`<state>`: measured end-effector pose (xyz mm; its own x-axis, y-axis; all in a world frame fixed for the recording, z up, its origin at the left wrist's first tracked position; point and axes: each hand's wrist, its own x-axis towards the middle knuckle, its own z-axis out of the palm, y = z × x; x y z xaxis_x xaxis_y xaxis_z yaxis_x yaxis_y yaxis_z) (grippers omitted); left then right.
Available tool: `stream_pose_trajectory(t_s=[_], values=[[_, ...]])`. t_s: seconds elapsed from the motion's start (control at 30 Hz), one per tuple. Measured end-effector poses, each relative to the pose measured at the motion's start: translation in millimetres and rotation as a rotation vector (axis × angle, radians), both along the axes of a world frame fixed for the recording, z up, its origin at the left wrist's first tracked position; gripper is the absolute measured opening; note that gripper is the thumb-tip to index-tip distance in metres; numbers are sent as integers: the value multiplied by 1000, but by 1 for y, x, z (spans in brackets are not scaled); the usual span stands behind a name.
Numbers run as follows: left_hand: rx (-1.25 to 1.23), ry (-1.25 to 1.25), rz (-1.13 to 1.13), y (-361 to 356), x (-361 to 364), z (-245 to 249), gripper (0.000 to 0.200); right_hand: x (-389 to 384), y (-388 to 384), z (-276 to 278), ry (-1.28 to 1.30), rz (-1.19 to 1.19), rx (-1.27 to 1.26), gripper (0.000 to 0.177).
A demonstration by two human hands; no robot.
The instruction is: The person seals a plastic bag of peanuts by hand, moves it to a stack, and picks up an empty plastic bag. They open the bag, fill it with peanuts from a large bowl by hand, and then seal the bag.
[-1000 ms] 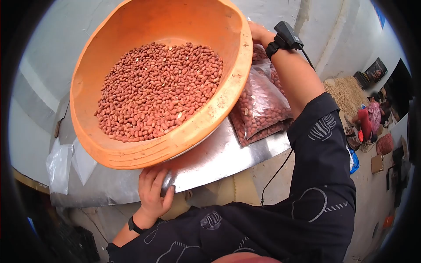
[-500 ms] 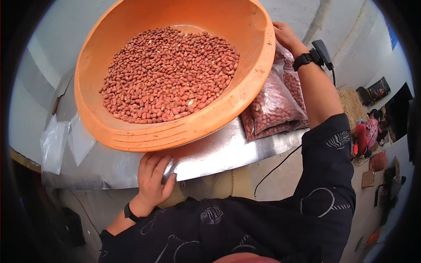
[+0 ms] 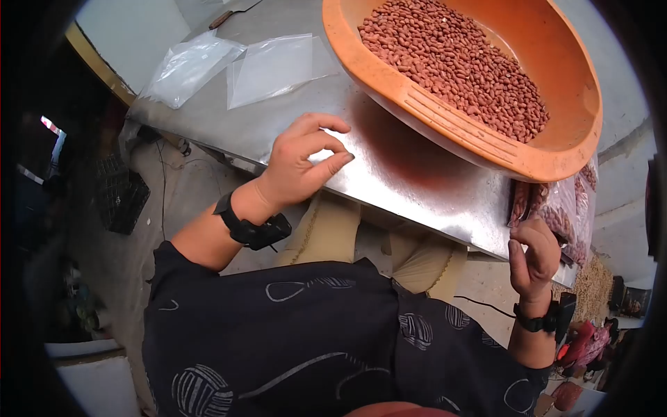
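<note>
A large orange basin [image 3: 410,94] holding red-skinned peanuts [image 3: 458,66] stands on the metal table. My left hand [image 3: 302,156] hovers over the front part of the table with fingers bent and apart, nothing in them. Beyond it lie clear plastic bags [image 3: 271,69], flat. My right hand [image 3: 535,257] is at the table's right front corner, below the basin's rim, its thumb and bent fingers apart. Close behind its fingertips are filled bags of peanuts [image 3: 556,208], partly hidden by the basin.
The metal table [image 3: 438,208] has its front edge close to my body. A tool with a wooden handle [image 3: 221,19] lies at the far left. A dark crate [image 3: 121,191] stands on the floor at left. A person [image 3: 587,344] is at the lower right, near a loose tan pile [image 3: 590,285].
My right hand has come off the basin's far right rim and down to the table corner. My left hand has lifted from the table edge. The view has turned left, showing the basin farther right.
</note>
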<state>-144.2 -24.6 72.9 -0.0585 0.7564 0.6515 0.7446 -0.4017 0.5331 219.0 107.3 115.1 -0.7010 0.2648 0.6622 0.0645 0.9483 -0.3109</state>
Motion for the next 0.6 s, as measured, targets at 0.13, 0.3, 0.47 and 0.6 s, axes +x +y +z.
stream_pose_trajectory(t_s=[0.13, 0.3, 0.47, 0.6], values=[[-224, 36, 375, 11, -87, 26, 17, -24, -13, -38, 0, 43, -162, 16], [-553, 205, 597, 32, -160, 30, 41, -40, -12, -58, 80, -47, -353, 12], [-685, 233, 572, 57, -171, 15, 44, -53, -14, -72, 137, -67, -390, 11], [-799, 197, 580, 70, -169, 9, 46, -56, -11, -82, 165, -88, -403, 9]])
